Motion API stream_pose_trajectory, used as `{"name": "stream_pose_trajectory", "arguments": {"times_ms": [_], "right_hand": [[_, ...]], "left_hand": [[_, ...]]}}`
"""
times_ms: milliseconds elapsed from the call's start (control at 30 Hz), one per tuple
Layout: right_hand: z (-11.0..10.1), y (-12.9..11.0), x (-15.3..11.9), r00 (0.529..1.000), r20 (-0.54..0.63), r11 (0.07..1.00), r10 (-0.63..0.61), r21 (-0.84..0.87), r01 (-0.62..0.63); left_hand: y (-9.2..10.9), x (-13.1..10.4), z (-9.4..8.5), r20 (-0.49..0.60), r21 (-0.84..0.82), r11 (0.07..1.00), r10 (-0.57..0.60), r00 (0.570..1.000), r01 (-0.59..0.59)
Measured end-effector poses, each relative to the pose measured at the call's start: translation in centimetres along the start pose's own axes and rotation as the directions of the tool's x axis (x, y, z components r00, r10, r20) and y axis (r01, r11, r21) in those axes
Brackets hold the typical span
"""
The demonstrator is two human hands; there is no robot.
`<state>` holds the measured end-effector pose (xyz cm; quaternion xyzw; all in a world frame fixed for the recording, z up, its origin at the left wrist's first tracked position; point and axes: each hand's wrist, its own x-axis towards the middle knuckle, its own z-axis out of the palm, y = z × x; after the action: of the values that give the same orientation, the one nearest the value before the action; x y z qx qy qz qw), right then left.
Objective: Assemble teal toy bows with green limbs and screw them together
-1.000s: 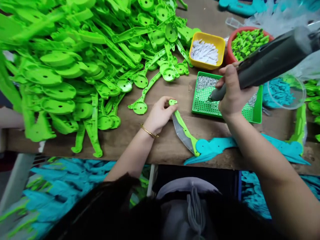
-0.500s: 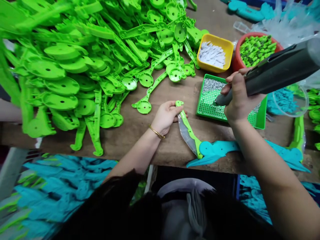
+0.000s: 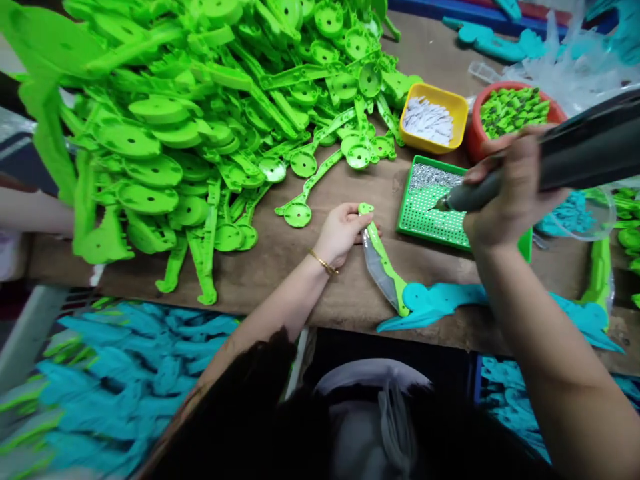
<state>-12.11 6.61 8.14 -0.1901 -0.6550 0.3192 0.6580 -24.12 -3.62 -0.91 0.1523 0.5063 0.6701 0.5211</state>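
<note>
My left hand (image 3: 341, 233) pinches the green upper end of a plastic part (image 3: 384, 263) with a clear, blade-like side. The part's lower end meets a turquoise plastic piece (image 3: 435, 303) lying along the table's front edge. Wrapped in my right hand (image 3: 510, 190) is a dark electric screwdriver (image 3: 585, 150), held slanting. Its thin tip points down over the green perforated tray (image 3: 413, 223). Small silver screws (image 3: 434, 177) are heaped at the back of this tray; I cannot tell whether one sits on the tip.
A large heap of green plastic parts (image 3: 150, 160) covers the table's left side. Behind the tray stand a yellow bowl (image 3: 463, 123) of white pieces and a red bowl (image 3: 477, 133) of small green pieces. Another person's forearm (image 3: 35, 210) shows at left. Turquoise parts (image 3: 140, 380) lie below the table.
My right hand and the screwdriver have shifted right, and the screwdriver lies at a flatter slant. My left hand keeps its pinch on the green end. The whole view has moved slightly.
</note>
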Motion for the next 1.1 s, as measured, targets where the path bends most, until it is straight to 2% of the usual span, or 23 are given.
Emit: {"name": "stream_pose_trajectory", "arguments": {"times_ms": [67, 133, 233, 333, 467, 633, 767, 867, 967, 1033, 1100], "right_hand": [[1.6, -1.0, -0.2, 0.998, -0.062, 0.997, -0.021, 0.071, 0.025], [3.7, -1.5, -1.0, 0.998, -0.06, 0.992, 0.0, 0.128, 0.008], [6.2, -1.1, -2.7, 0.998, 0.041, 0.989, 0.057, 0.133, -0.062], [7.3, -0.2, -3.7, 0.988, 0.118, 0.991, 0.098, 0.077, -0.107], [7.4, 0.4, -4.0, 0.969, 0.198, 0.986, 0.145, 0.051, -0.158], [7.6, 0.5, -4.6, 0.984, 0.139, 0.988, 0.113, 0.086, -0.125], [8.0, 0.6, -5.3, 0.979, 0.184, 0.988, 0.088, 0.105, -0.109], [7.9, 0.5, -4.4, 0.979, 0.194, 0.991, 0.068, 0.097, -0.088], [6.6, 0.4, -2.3, 0.995, 0.085, 0.999, 0.046, -0.001, -0.046], [5.0, 0.7, -0.8, 1.0, -0.024, 0.998, -0.013, -0.055, 0.012], [3.3, 1.4, 0.0, 0.995, -0.085, 0.996, -0.054, -0.076, 0.047]], "left_hand": [[-0.2, 0.0, 0.1, 0.007, -0.008, 1.0, 0.015, 1.0, -0.015], [-0.3, 0.0, 0.2, 0.024, -0.014, 1.0, 0.019, 1.0, -0.019], [-0.5, 0.2, 0.2, 0.036, -0.037, 0.999, 0.022, 0.999, -0.021], [-0.7, 0.3, 0.3, 0.039, -0.066, 0.997, 0.028, 0.999, -0.025], [-1.0, 0.5, 0.3, 0.058, -0.107, 0.994, 0.022, 0.998, -0.016], [-1.4, 0.6, 0.3, 0.055, -0.101, 0.993, 0.067, 0.996, -0.061], [-1.3, 0.7, 0.3, 0.009, -0.047, 0.994, 0.103, 0.995, -0.102], [-1.0, 0.7, 0.3, 0.008, -0.049, 0.995, 0.088, 0.996, -0.088], [-0.8, 0.7, 0.3, 0.009, -0.08, 0.995, 0.062, 0.998, -0.061], [-0.6, 0.7, 0.3, -0.024, -0.106, 0.993, 0.057, 0.998, -0.059], [-0.4, 0.5, 0.3, -0.055, -0.132, 0.989, 0.061, 0.997, -0.068]]}}
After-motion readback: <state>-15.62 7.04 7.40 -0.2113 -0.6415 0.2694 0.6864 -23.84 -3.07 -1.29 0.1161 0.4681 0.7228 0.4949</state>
